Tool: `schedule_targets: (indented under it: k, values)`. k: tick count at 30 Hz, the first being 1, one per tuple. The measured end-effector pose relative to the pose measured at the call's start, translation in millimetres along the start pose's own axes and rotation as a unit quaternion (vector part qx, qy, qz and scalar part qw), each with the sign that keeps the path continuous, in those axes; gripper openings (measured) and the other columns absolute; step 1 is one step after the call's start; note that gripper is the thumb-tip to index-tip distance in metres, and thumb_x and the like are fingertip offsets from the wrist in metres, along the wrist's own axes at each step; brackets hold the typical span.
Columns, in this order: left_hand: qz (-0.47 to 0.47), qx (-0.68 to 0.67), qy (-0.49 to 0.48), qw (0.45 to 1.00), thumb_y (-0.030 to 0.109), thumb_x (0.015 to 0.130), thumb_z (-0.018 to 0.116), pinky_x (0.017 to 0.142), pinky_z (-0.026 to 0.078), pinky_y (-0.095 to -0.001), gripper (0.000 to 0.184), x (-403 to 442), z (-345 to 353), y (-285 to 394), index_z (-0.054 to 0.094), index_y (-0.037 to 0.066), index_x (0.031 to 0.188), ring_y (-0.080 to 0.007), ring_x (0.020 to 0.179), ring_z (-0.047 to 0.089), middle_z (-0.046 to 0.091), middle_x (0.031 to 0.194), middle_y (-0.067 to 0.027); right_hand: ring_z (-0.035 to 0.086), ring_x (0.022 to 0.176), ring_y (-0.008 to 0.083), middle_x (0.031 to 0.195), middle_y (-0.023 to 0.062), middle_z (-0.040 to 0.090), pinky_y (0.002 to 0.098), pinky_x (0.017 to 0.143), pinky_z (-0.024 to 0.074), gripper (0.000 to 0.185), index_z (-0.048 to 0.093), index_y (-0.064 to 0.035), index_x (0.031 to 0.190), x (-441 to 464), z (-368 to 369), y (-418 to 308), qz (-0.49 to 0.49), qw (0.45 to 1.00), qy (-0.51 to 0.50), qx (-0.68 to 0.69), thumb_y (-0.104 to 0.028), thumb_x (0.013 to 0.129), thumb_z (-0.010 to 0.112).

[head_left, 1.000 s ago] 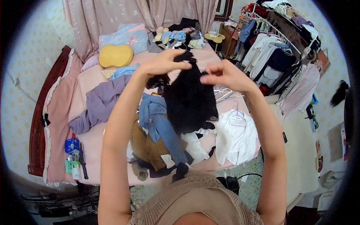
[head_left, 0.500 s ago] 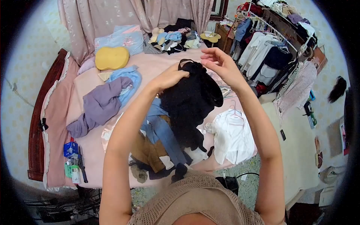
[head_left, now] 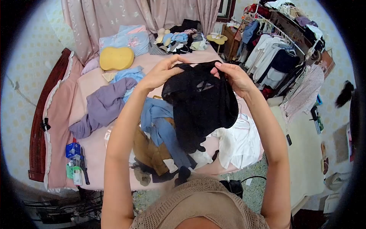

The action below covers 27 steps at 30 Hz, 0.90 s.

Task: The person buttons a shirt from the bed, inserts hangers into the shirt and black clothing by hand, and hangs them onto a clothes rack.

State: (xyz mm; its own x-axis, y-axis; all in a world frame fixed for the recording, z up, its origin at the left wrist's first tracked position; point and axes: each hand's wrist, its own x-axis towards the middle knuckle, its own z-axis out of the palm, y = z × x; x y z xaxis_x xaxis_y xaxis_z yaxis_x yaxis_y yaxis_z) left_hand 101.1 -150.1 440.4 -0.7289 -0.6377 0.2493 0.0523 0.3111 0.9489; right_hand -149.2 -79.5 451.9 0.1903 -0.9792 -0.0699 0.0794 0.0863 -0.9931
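A black garment (head_left: 202, 110) of thin cloth hangs stretched between my two hands above the bed; its exact kind does not show. My left hand (head_left: 163, 74) pinches its upper left edge, with some fingers behind the cloth. The upper right edge is gripped between thumb and fingers of my right hand (head_left: 234, 77). Under and beside the garment lie blue trousers (head_left: 162, 122) and a brown piece of clothing (head_left: 150, 152). To the right, a white shirt (head_left: 240, 143) is spread at the bed's edge, partly covered by the black cloth.
On the pink bed (head_left: 103, 168) lie a purple garment (head_left: 105, 103), a yellow cushion (head_left: 116, 58) and a heap of clothes (head_left: 179, 40) at the back. A clothes rack (head_left: 280, 32) with hanging shirts stands right, near a cream-coloured surface (head_left: 305, 160).
My right hand has come down and taken hold of the black garment's right side. The garment is now spread wider, and my left hand has shifted slightly left.
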Motion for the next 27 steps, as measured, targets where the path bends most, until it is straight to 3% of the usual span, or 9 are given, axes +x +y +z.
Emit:
schedule_targets:
  k: [3,5,7,9,12,17,19,24,27]
  values:
    - [0.004,0.006,-0.076,0.997,0.010,0.085,0.053,0.088,0.039,-0.0245,0.024,-4,2,6,0.053,0.000,0.107,-0.0093,0.097,0.051,0.055,0.104,-0.0026,0.045,0.061,0.0066,0.067,-0.0043,0.051,0.0218,0.059,0.0380,0.027,0.063,-0.0026,0.085,5,-9,6,-0.044,0.999,0.011,-0.016,-0.028,0.086,0.056]
    - [-0.046,-0.008,-0.016,0.999,0.017,0.084,0.058,0.084,0.042,-0.0246,0.025,-16,5,15,0.055,-0.001,0.101,-0.0094,0.096,0.052,0.056,0.102,-0.0046,0.040,0.058,0.0054,0.065,-0.0055,0.046,0.0199,0.055,0.0356,0.026,0.062,-0.0012,0.093,5,-17,7,-0.028,0.985,-0.008,0.167,-0.025,0.086,0.057]
    - [-0.055,-0.196,-0.087,0.975,0.021,0.082,0.061,0.076,0.045,-0.0246,0.028,-19,-21,-6,0.058,0.000,0.100,-0.0108,0.084,0.057,0.062,0.091,-0.0049,0.041,0.059,0.0046,0.066,-0.0053,0.046,0.0195,0.055,0.0366,0.027,0.060,-0.0003,0.100,5,-29,5,-0.043,0.978,0.009,0.202,-0.024,0.086,0.057]
    - [-0.007,-0.211,-0.055,0.976,0.030,0.082,0.060,0.070,0.047,-0.0252,0.033,-21,-29,-13,0.059,0.000,0.096,-0.0130,0.076,0.058,0.063,0.083,-0.0062,0.042,0.060,0.0050,0.069,-0.0046,0.047,0.0198,0.055,0.0375,0.028,0.059,-0.0006,0.104,3,-42,2,-0.074,0.973,0.038,0.217,-0.022,0.086,0.057]
    - [-0.074,-0.273,0.035,0.958,0.032,0.083,0.058,0.067,0.048,-0.0249,0.034,-31,-41,3,0.060,0.000,0.093,-0.0125,0.075,0.058,0.062,0.082,-0.0067,0.044,0.064,0.0074,0.073,-0.0027,0.049,0.0221,0.062,0.0404,0.034,0.055,-0.0008,0.111,-2,-65,-5,-0.137,0.971,0.055,0.186,-0.025,0.087,0.055]
    - [-0.014,-0.151,0.182,0.972,0.022,0.079,0.063,0.071,0.046,-0.0244,0.027,-45,-78,6,0.056,0.005,0.099,-0.0118,0.078,0.057,0.059,0.087,-0.0028,0.056,0.087,0.0152,0.098,0.0068,0.059,0.0295,0.079,0.0453,0.039,0.050,0.0001,0.117,-16,-111,-19,-0.205,0.953,0.140,0.176,-0.027,0.088,0.048]
    - [0.021,0.022,0.199,0.980,0.008,0.075,0.064,0.070,0.043,-0.0217,0.026,-50,-92,-1,0.051,0.007,0.098,-0.0093,0.078,0.054,0.057,0.086,-0.0004,0.055,0.101,0.0190,0.114,0.0124,0.056,0.0311,0.085,0.0434,0.040,0.047,0.0010,0.119,-25,-112,-23,-0.210,0.943,0.174,0.190,-0.023,0.088,0.042]
    - [0.045,0.307,0.285,0.907,-0.002,0.071,0.055,0.070,0.041,-0.0217,0.023,-44,-102,-36,0.050,0.001,0.094,-0.0093,0.077,0.052,0.056,0.080,-0.0013,0.050,0.111,0.0227,0.125,0.0168,0.049,0.0321,0.092,0.0385,0.047,0.040,0.0036,0.125,-25,-114,-10,-0.183,0.945,0.121,0.243,-0.017,0.082,0.037]
    - [0.071,0.292,0.328,0.896,-0.002,0.074,0.050,0.072,0.042,-0.0225,0.017,-39,-92,-43,0.053,0.001,0.091,-0.0108,0.079,0.053,0.058,0.080,-0.0034,0.050,0.112,0.0237,0.127,0.0179,0.046,0.0311,0.090,0.0402,0.049,0.037,0.0042,0.127,-25,-105,3,-0.189,0.947,0.089,0.243,-0.015,0.081,0.036]
